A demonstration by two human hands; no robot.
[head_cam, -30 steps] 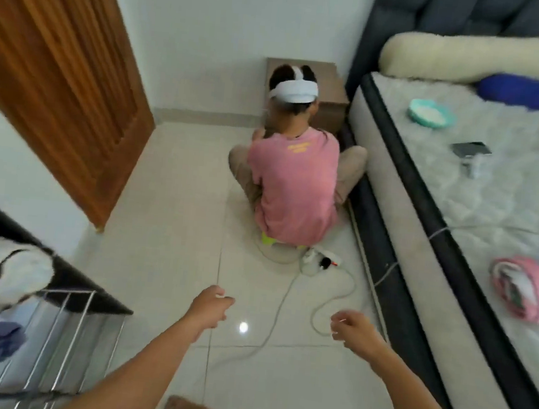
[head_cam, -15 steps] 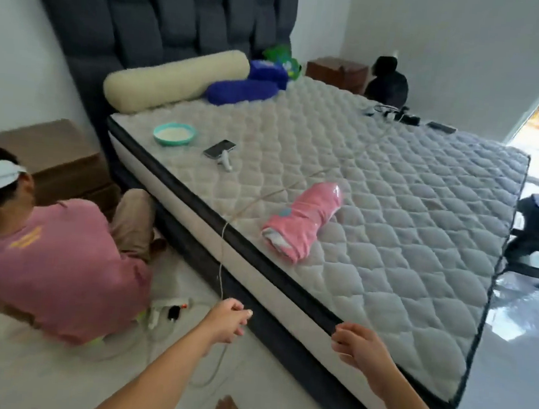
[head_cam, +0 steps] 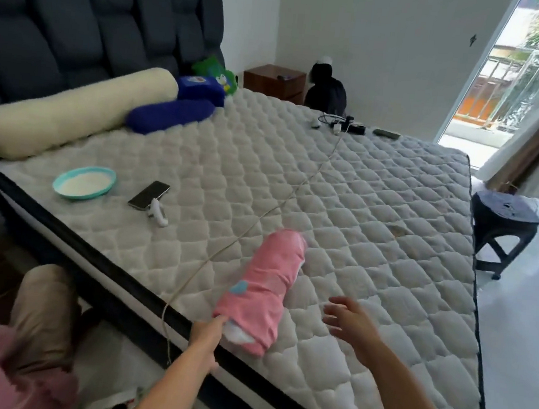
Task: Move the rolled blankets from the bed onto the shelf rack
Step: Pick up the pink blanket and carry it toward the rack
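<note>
A pink rolled blanket point(head_cam: 264, 288) lies on the quilted white mattress point(head_cam: 373, 233), close to its near edge, pointing away from me. My left hand point(head_cam: 206, 331) is at the roll's near end, thumb on top and fingers tucked into the white folds there. My right hand point(head_cam: 351, 319) hovers just right of the roll, above the mattress, fingers spread and holding nothing. The shelf rack is out of view.
A thin cable point(head_cam: 253, 225) crosses the bed beside the roll. A phone point(head_cam: 149, 194), a teal bowl point(head_cam: 84, 182), a cream bolster point(head_cam: 71, 112) and a blue bolster point(head_cam: 170, 114) lie further up. A person in pink point(head_cam: 2, 370) sits on the floor at left. A black stool point(head_cam: 504, 225) stands at right.
My view swung from the floor and rack round to the bed. Both hands rose over the mattress; the left reached the roll's near end and the right opened beside it.
</note>
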